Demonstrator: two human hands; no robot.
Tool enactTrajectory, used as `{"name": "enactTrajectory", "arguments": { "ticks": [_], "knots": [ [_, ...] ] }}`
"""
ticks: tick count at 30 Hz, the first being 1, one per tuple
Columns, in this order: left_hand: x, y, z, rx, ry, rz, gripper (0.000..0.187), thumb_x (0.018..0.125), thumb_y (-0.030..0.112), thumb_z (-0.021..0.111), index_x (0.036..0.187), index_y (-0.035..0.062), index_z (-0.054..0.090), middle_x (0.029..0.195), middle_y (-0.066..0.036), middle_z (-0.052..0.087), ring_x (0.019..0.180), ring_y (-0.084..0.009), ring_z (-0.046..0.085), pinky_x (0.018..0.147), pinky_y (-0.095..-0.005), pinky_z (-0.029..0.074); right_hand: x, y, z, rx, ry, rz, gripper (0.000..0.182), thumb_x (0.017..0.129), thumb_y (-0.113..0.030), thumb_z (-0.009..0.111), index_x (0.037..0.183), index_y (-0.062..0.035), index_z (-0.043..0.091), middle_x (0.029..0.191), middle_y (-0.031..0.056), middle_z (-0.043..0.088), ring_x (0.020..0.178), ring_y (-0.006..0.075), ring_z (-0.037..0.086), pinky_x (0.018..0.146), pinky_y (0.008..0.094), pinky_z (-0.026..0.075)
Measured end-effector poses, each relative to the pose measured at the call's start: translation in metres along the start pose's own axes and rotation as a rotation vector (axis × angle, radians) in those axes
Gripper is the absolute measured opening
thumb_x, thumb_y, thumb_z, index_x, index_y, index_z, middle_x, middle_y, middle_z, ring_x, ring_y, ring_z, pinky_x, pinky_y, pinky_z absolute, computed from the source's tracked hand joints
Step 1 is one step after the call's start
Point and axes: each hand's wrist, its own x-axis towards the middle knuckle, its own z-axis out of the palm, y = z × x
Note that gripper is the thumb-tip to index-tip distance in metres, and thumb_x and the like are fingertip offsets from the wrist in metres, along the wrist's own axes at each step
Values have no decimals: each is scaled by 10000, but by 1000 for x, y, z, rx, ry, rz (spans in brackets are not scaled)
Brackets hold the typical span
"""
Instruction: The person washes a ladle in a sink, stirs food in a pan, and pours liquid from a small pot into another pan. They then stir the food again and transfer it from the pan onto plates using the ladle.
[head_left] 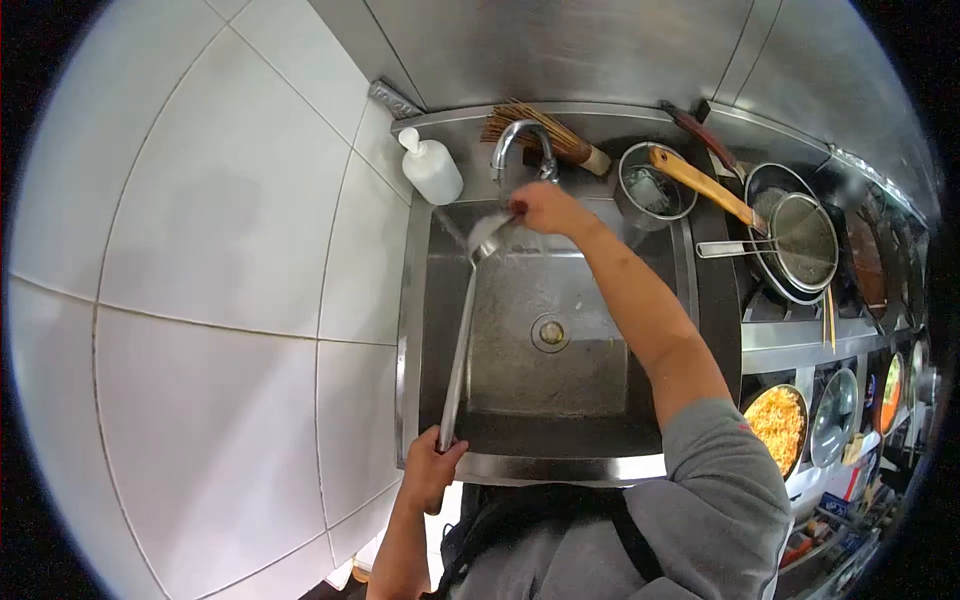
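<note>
A long-handled metal ladle slants across the left side of the steel sink. My left hand is wrapped round the lower end of its handle, at the sink's front edge. The ladle's head is up under the curved faucet, where a whitish blur like running water covers part of it. My right hand is closed just right of the head, below the spout, fingertips right at the blur. Something small and dark red shows at those fingertips; I cannot tell what it is.
A white pump bottle stands at the back left corner. Behind the faucet lies a bamboo brush. A metal pot sits back right, beside a wok with strainers. Further right is a pan of orange-yellow food. White tiles wall the left.
</note>
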Motion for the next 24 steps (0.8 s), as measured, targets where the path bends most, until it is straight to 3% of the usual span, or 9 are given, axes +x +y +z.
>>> {"name": "enactTrajectory", "arguments": {
  "ticks": [2, 4, 7, 12, 14, 16, 18, 21, 24],
  "knots": [
    [-1, -10, 1, 98, 75, 25, 221, 870, 162, 725, 848, 31, 550, 567, -44, 518, 484, -143, 521, 467, -338, 430, -9, -19, -4, -154, 253, -84, 432, 789, -156, 706, 1208, -108, 614, 1243, 148, 612, 1169, 327, 555, 953, 445, 460],
    [0, -22, 1, 392, 300, 347, 236, 868, 179, 718, 849, 17, 547, 596, -135, 576, 519, -294, 592, 525, -423, 471, -11, -21, 1, -304, 512, -163, 435, 812, -155, 678, 1229, -77, 584, 1264, 152, 591, 1198, 331, 532, 949, 451, 453],
    [-9, -27, -12, 576, 449, 351, 248, 861, 198, 713, 859, 11, 551, 663, -218, 612, 625, -442, 617, 585, -497, 479, -3, 9, 12, -561, 490, 49, 393, 861, -140, 588, 1223, 6, 543, 1335, 178, 534, 1270, 332, 471, 956, 442, 444],
    [-36, -61, -24, 630, 536, 434, 257, 856, 202, 717, 832, 20, 537, 657, -216, 613, 668, -466, 610, 575, -495, 460, -63, -11, 41, -712, 232, 495, 441, 877, -151, 537, 1262, 64, 556, 1375, 235, 520, 1163, 300, 587, 900, 488, 468],
    [-43, -71, -21, 526, 642, 553, 297, 851, 206, 734, 800, 19, 508, 603, -175, 563, 579, -402, 578, 539, -452, 437, -109, -70, 29, -279, -237, 477, 469, 868, -343, 603, 1186, -2, 652, 1236, 221, 628, 1133, 344, 623, 894, 546, 484],
    [-48, -77, -14, 473, 676, 741, 337, 860, 195, 743, 785, 0, 479, 644, -139, 529, 544, -286, 506, 525, -404, 414, -171, -113, 86, 274, 157, 395, 512, 839, -376, 604, 1197, -12, 646, 1228, 202, 629, 1141, 406, 599, 971, 677, 393],
    [-29, -87, -9, 462, 676, 972, 341, 878, 180, 735, 783, -16, 473, 733, -124, 538, 575, -212, 468, 529, -383, 429, -234, -185, 96, -268, -178, 281, 543, 745, -251, 707, 1247, -62, 628, 1335, 210, 556, 1298, 349, 487, 994, 737, 313],
    [-75, -38, 38, 19, 314, 790, 305, 899, 162, 714, 802, -24, 493, 815, -142, 586, 636, -233, 534, 593, -359, 478, -332, -252, 151, 659, 139, -63, 870, 710, -286, 805, 1426, 9, 409, 1373, 240, 531, 1285, 375, 499, 1080, 463, 405],
    [-106, -40, 88, -119, -83, 962, 270, 953, 224, 630, 957, -38, 563, 912, -149, 626, 846, -234, 612, 762, -365, 511, -419, -324, 165, 1017, 283, -145, 672, 711, -153, 809, 1266, 44, 486, 1144, 172, 638, 1085, 258, 609, 936, 398, 498]
  ]
}}
